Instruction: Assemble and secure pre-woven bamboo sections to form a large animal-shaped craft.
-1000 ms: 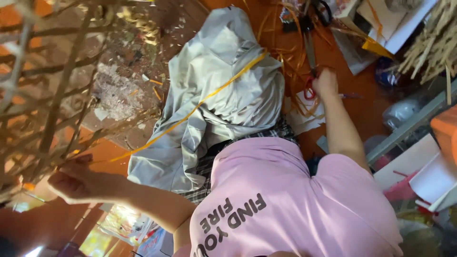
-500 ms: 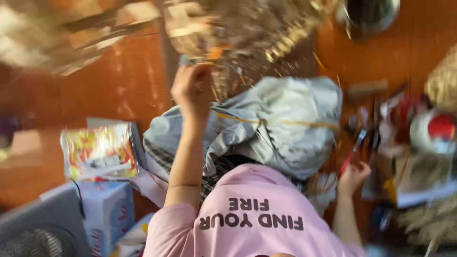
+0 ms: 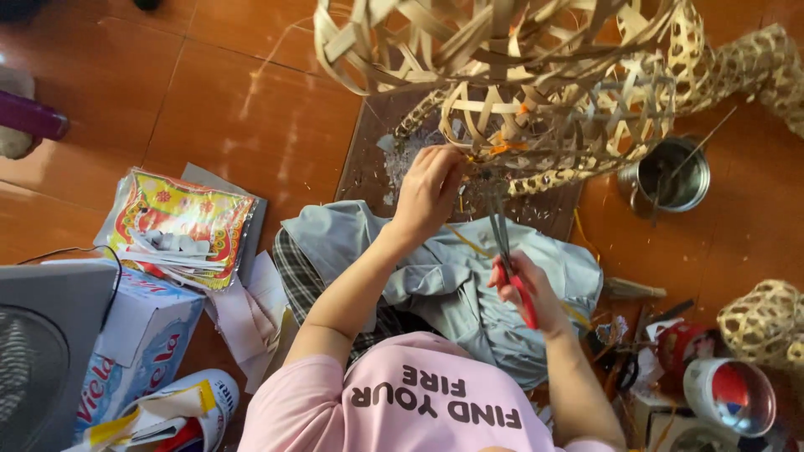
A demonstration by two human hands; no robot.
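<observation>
A large woven bamboo frame (image 3: 536, 75) hangs in front of me, above my lap. My left hand (image 3: 429, 191) pinches its lower edge, beside a small orange tie (image 3: 502, 149). My right hand (image 3: 523, 289) is shut on a pair of red-handled scissors (image 3: 512, 259). The blades point up toward the spot that the left hand holds. A crumpled grey cloth (image 3: 452, 276) lies over my lap under both hands.
On the tiled floor a metal pot (image 3: 670, 174) stands at the right. A stack of colourful printed paper (image 3: 180, 226), a cardboard box (image 3: 142, 335) and a fan (image 3: 33, 360) are at the left. Tins (image 3: 720, 393), tools and a small woven basket (image 3: 766, 322) crowd the lower right.
The view has swung round. My left hand has moved to the frame's lower edge. My right hand has risen from the cluttered floor with the scissors, whose blades are now at the frame.
</observation>
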